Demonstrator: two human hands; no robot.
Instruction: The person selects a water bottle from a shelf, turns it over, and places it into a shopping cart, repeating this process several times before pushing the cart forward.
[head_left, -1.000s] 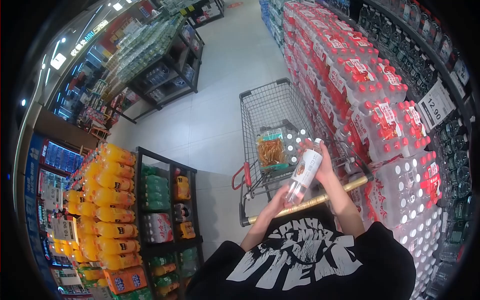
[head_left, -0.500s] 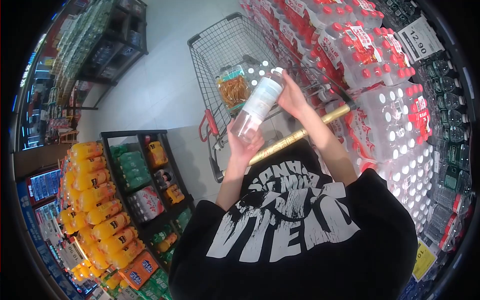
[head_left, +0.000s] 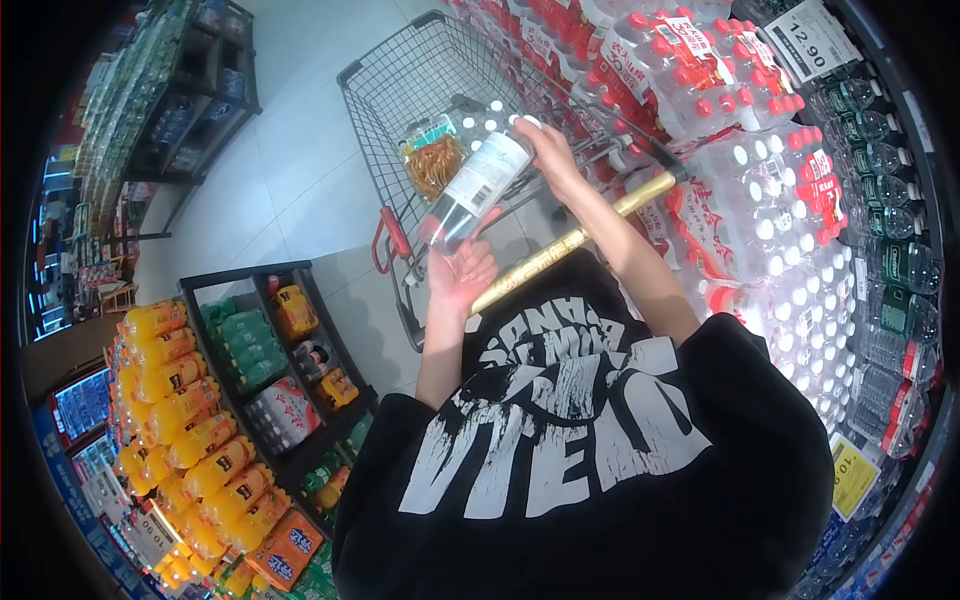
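A clear plastic bottle with a pale label (head_left: 490, 165) is held tilted between my two hands, its cap end up and to the right. A barcode shows on the label. My left hand (head_left: 463, 272) is closed around the bottle's base. At the other end, my right hand (head_left: 552, 158) grips the neck and cap. Just past the bottle, inside the wire shopping cart (head_left: 395, 75), lie a clear pack of brown food (head_left: 432, 168) and several white-capped bottles (head_left: 480, 124). The cart's gold handle (head_left: 535, 262) crosses below my hands.
Stacked water packs with red caps (head_left: 690, 60) and white caps (head_left: 740, 200) line the right side. To the left stand orange drink bottles (head_left: 185, 400) and a black shelf (head_left: 255, 350). Another bottle rack (head_left: 200, 90) is at the upper left. Tiled floor (head_left: 310, 130) runs between.
The bottle has turned in my hands, so its barcode now faces me. My view has shifted, and the cart, hands and bottle appear farther left.
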